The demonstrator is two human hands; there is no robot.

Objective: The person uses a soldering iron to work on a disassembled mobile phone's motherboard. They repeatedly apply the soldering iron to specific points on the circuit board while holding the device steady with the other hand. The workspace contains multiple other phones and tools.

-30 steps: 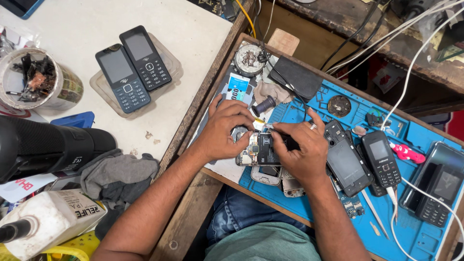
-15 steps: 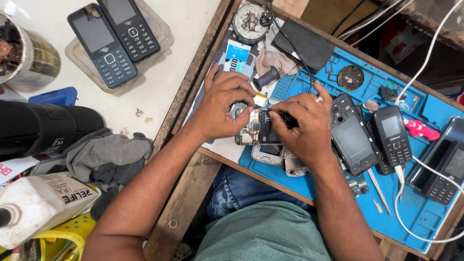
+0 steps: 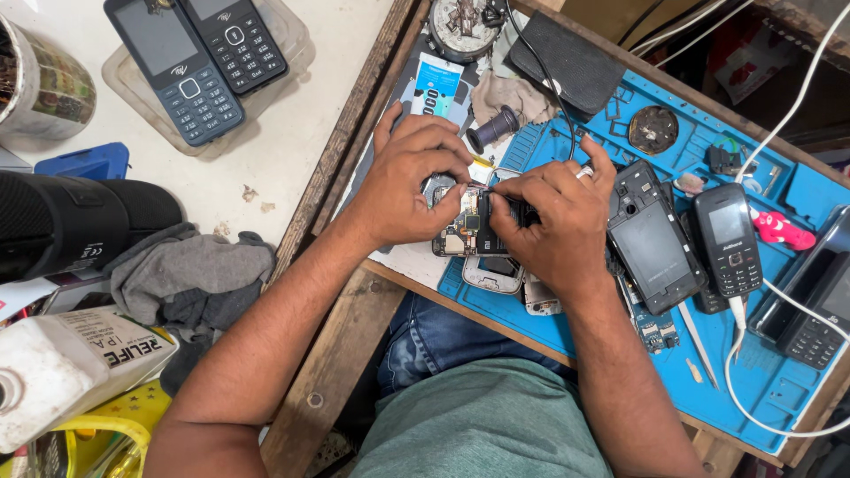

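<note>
Held at frame centre above the blue silicone work mat (image 3: pixel 779 372): opened phone with bare circuit board (image 3: pixel 467 232), long axis left-right, my left hand (image 3: pixel 409 181) pinching its left end, my right hand (image 3: pixel 556 221) gripping the right.

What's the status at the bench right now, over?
Both hands' fingers on opened phone: left hand, right hand. Phone over blue mat. Nothing blocking.

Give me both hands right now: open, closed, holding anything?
Left hand: closed, fingers gripping the opened phone at its left edge.
Right hand: closed, fingertips pinching the same opened phone from the right side.
</note>
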